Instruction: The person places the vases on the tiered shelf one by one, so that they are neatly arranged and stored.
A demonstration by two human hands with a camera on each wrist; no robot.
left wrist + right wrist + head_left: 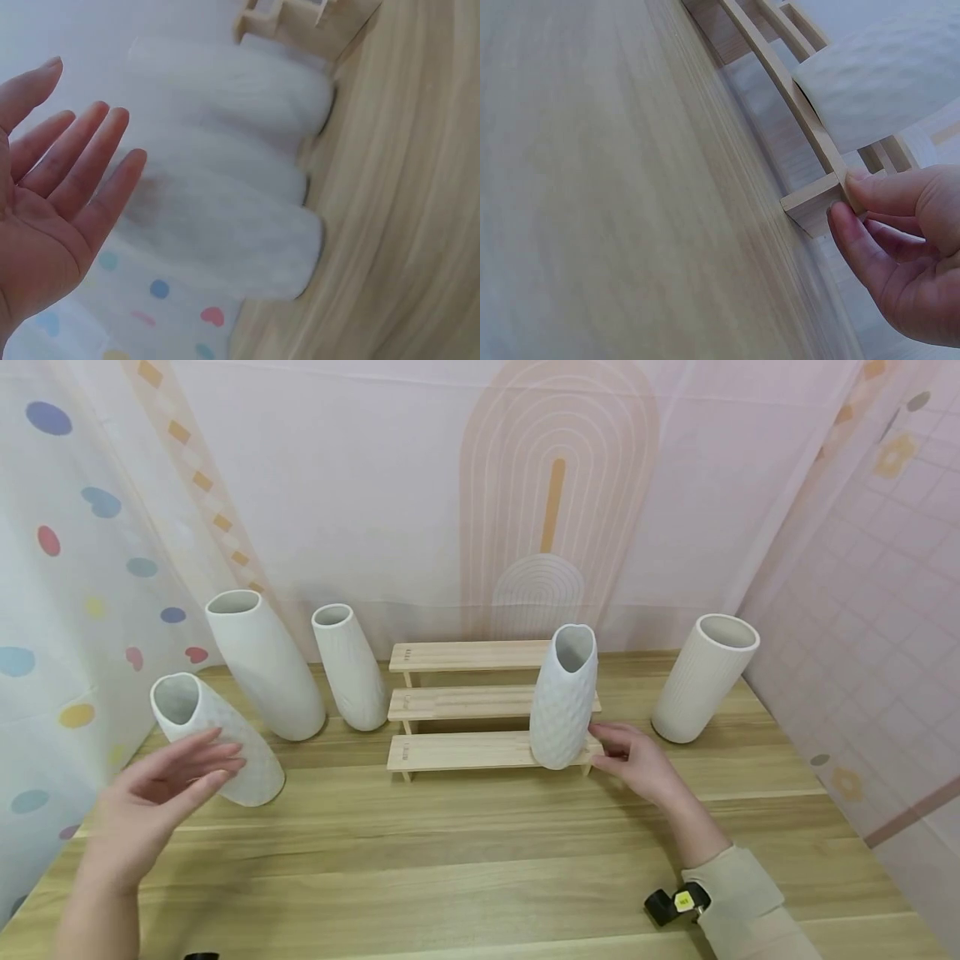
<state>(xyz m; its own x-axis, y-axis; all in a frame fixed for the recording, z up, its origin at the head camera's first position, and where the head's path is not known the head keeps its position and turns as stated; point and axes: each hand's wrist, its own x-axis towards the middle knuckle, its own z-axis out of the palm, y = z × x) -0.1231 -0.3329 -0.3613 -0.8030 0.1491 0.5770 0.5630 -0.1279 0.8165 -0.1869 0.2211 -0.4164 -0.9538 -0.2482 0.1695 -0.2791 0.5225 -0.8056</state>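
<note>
Small marks point(406, 752) on the wooden stand point(465, 752) are too tiny for me to read. The yellow sticker point(683, 901) on the black wrist device point(660, 907) is illegible.

Person's left hand point(146, 806) raised, fingers point(94, 154) loosely extended. Right arm point(693, 831) stretched forward; right hand point(637, 763) pinches between thumb point(900, 192) and index finger point(864, 253).

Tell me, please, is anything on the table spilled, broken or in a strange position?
Nothing looks spilled or broken. One vase seems slightly odd: it stands at the front edge of the bottom shelf, near its right end, so it might tip if the right hand, pinching that end, moves it.
</note>
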